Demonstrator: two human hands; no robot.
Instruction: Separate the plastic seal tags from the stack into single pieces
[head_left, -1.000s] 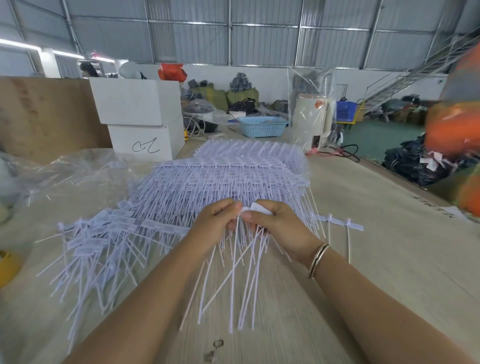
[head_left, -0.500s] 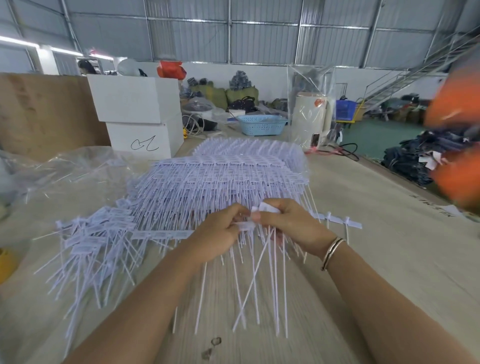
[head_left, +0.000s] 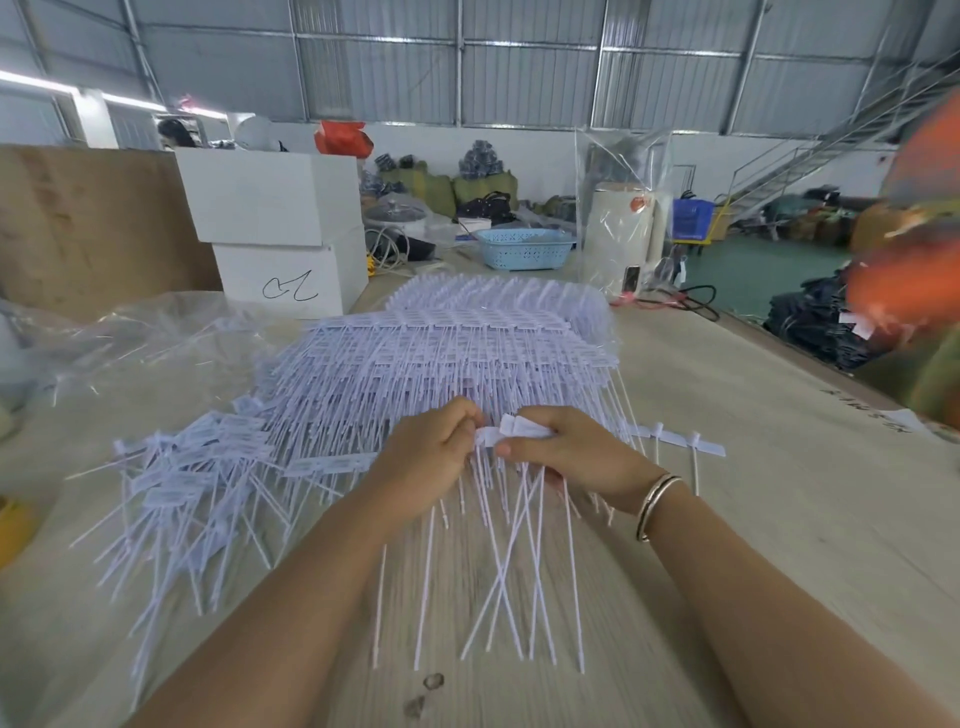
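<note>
Nearest: long white tails (head_left: 524, 561) of a strip of tags (head_left: 511, 434) hang down over the wooden table (head_left: 779, 467), several crossing. Left hand (head_left: 428, 452) and right hand (head_left: 576, 452) almost meet over it, each pinching the strip's flat white heads between thumb and curled fingers. Bangles (head_left: 655, 503) on right wrist. Loose pile of single tags (head_left: 171, 478) lies left of the hands; two singles (head_left: 685, 444) lie right. Behind the hands: big stack of tags (head_left: 447, 353), on the table. Clear plastic sheet (head_left: 130, 338) far left. Beyond: white boxes (head_left: 275, 228), blue basket (head_left: 522, 248).
</note>
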